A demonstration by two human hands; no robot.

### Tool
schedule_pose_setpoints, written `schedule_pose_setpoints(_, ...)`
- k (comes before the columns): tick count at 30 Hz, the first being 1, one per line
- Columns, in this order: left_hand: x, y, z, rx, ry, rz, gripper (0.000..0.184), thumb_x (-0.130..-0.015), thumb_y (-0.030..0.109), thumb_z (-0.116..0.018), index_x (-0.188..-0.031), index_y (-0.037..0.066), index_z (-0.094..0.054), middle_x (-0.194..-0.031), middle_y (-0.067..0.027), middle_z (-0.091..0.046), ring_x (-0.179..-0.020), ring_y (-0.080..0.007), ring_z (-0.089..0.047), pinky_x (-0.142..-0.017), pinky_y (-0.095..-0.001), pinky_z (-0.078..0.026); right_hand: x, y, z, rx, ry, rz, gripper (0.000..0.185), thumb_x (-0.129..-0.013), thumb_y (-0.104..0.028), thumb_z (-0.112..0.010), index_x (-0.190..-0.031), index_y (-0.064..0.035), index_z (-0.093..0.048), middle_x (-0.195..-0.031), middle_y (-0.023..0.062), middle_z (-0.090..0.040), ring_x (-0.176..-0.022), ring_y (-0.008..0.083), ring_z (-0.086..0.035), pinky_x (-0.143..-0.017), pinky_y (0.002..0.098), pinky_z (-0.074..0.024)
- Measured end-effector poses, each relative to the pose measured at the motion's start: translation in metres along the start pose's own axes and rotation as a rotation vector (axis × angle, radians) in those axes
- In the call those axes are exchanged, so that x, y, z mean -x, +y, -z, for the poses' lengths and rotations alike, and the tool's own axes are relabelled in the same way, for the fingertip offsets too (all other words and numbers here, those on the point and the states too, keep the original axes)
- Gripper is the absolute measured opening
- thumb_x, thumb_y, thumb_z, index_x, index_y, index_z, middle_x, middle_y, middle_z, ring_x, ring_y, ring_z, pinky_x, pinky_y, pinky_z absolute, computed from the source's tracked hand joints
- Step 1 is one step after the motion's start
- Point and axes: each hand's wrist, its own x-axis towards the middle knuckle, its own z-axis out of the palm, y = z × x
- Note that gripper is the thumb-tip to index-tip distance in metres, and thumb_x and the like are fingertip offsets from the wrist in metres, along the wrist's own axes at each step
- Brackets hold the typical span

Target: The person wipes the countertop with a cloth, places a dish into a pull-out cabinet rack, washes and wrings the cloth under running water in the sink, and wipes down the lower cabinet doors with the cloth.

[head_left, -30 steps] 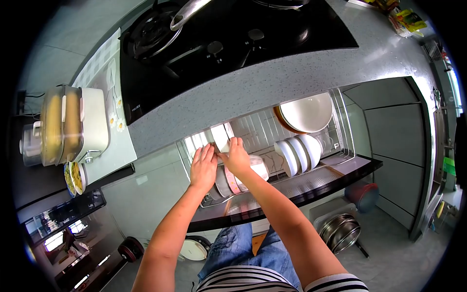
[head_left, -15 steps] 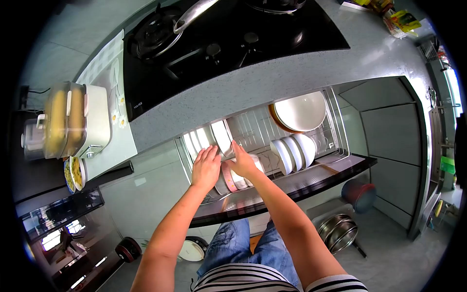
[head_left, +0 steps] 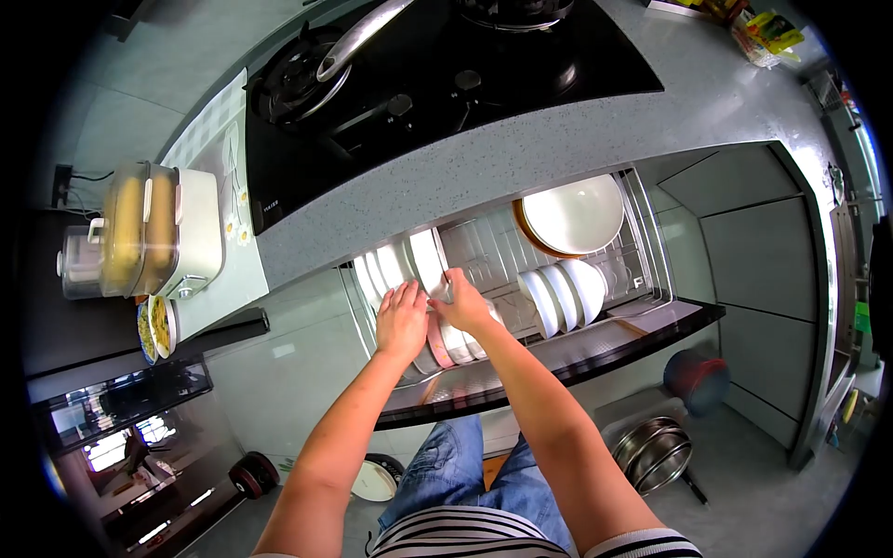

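Well, the plates (head_left: pixel 427 253) stand upright in the rack (head_left: pixel 483 249), the left hand (head_left: pixel 403 321) at their lower edges, its fingers nearly together. The right hand (head_left: pixel 464 305) is beside them, thumb and fingers apart; whether either grips, I cannot tell. Bowls (head_left: pixel 457 343) sit just below, partly hidden.

White, shiny plates (head_left: pixel 427 258) stand on edge in a row at the far left of the open drawer's wire rack (head_left: pixel 484 244), tilted slightly, their near edges partly hidden by the hands (head_left: pixel 402 321).
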Motion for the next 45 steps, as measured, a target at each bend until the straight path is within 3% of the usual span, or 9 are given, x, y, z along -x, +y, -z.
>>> schedule_pose_setpoints(1, -0.001, -0.001, 0.001, -0.016, 0.041, -0.006, 0.025, -0.08, 0.015, -0.062, -0.102, 0.001, -0.064, -0.122, -0.012, -0.059, -0.117, -0.0269, -0.054, -0.101, -0.0417, -0.04, -0.001, -0.005, -0.001, 0.015, -0.02, -0.011, 0.061, -0.075, -0.03, -0.077, -0.119, -0.0036, -0.044, -0.118, 0.0231, -0.056, -0.104, 0.0407, -0.059, -0.084, 0.0454, -0.048)
schedule_pose_setpoints(5, -0.004, -0.014, 0.013, 0.01, -0.223, 0.195, 0.025, -0.076, 0.014, -0.068, -0.099, 0.006, -0.062, -0.11, -0.0072, -0.06, -0.104, -0.0263, -0.057, -0.088, -0.0416, -0.044, -0.006, -0.018, -0.028, 0.19, -0.009, -0.023, 0.061, -0.078, -0.029, -0.075, -0.122, -0.0041, -0.041, -0.121, 0.0219, -0.055, -0.104, 0.0394, -0.06, -0.085, 0.0454, -0.0488)
schedule_pose_setpoints(9, -0.005, -0.022, 0.023, 0.047, -0.175, 0.188, 0.035, -0.078, 0.014, -0.068, -0.112, 0.008, -0.061, -0.124, -0.0088, -0.055, -0.114, -0.0266, -0.053, -0.095, -0.0424, -0.042, -0.013, -0.024, -0.041, 0.338, -0.16, -0.025, 0.08, -0.082, -0.027, -0.069, -0.144, -0.0027, -0.025, -0.14, 0.0175, -0.044, -0.117, 0.0358, -0.054, -0.095, 0.043, -0.0475)
schedule_pose_setpoints(11, -0.003, -0.027, 0.018, 0.049, -0.037, 0.111, 0.042, -0.079, 0.014, -0.068, -0.119, 0.009, -0.059, -0.133, -0.0097, -0.05, -0.121, -0.0272, -0.049, -0.099, -0.0427, -0.04, -0.011, -0.026, -0.043, 0.366, -0.148, -0.038, 0.081, -0.083, -0.029, -0.068, -0.146, -0.0038, -0.024, -0.144, 0.0165, -0.039, -0.122, 0.0352, -0.051, -0.097, 0.0424, -0.0465)
schedule_pose_setpoints(15, -0.001, -0.038, 0.0, -0.003, -0.079, 0.047, 0.049, -0.08, 0.014, -0.067, -0.128, 0.011, -0.055, -0.145, -0.0108, -0.041, -0.132, -0.0285, -0.04, -0.108, -0.0433, -0.034, -0.009, -0.029, -0.04, 0.366, -0.151, -0.063, 0.084, -0.084, -0.031, -0.066, -0.149, -0.0061, -0.019, -0.15, 0.0162, -0.033, -0.128, 0.0341, -0.046, -0.1, 0.042, -0.0448)
schedule_pose_setpoints(20, -0.005, -0.034, 0.011, 0.079, -0.075, 0.04, 0.048, -0.084, 0.01, -0.06, -0.131, 0.012, -0.053, -0.146, -0.0111, -0.041, -0.134, -0.0287, -0.04, -0.11, -0.0457, -0.032, -0.011, -0.024, -0.041, 0.313, -0.055, -0.069, 0.085, -0.083, -0.03, -0.067, -0.149, -0.0065, -0.019, -0.148, 0.0192, -0.035, -0.128, 0.0349, -0.046, -0.1, 0.042, -0.044)
schedule_pose_setpoints(33, -0.004, -0.043, 0.009, 0.063, -0.056, 0.096, 0.072, -0.08, 0.014, -0.066, -0.143, 0.0, -0.034, -0.15, -0.0157, -0.032, -0.137, -0.0294, -0.035, -0.111, -0.0425, -0.029, -0.016, -0.029, -0.04, 0.286, 0.054, -0.026, 0.101, -0.08, -0.034, -0.07, -0.15, -0.0018, -0.006, -0.145, 0.0253, -0.036, -0.125, 0.0424, -0.046, -0.101, 0.0427, -0.0431)
schedule_pose_setpoints(39, 0.001, -0.042, 0.012, 0.066, -0.079, 0.107, 0.073, -0.079, 0.014, -0.067, -0.143, 0.0, -0.034, -0.151, -0.0148, -0.032, -0.137, -0.0289, -0.035, -0.112, -0.0422, -0.029, -0.016, -0.034, -0.036, 0.242, 0.02, -0.082, 0.102, -0.081, -0.036, -0.07, -0.149, 0.0011, -0.003, -0.144, 0.025, -0.036, -0.127, 0.0389, -0.045, -0.102, 0.0414, -0.0418)
schedule_pose_setpoints(45, 0.0, -0.039, 0.013, 0.074, -0.078, 0.106, 0.075, -0.077, 0.013, -0.068, -0.143, 0.001, -0.034, -0.151, -0.014, -0.032, -0.137, -0.0283, -0.034, -0.112, -0.0422, -0.028, -0.019, -0.026, -0.039, 0.247, 0.061, -0.057, 0.093, -0.079, -0.031, -0.071, -0.146, 0.0023, -0.016, -0.141, 0.0237, -0.04, -0.123, 0.0378, -0.049, -0.096, 0.0426, -0.0467)
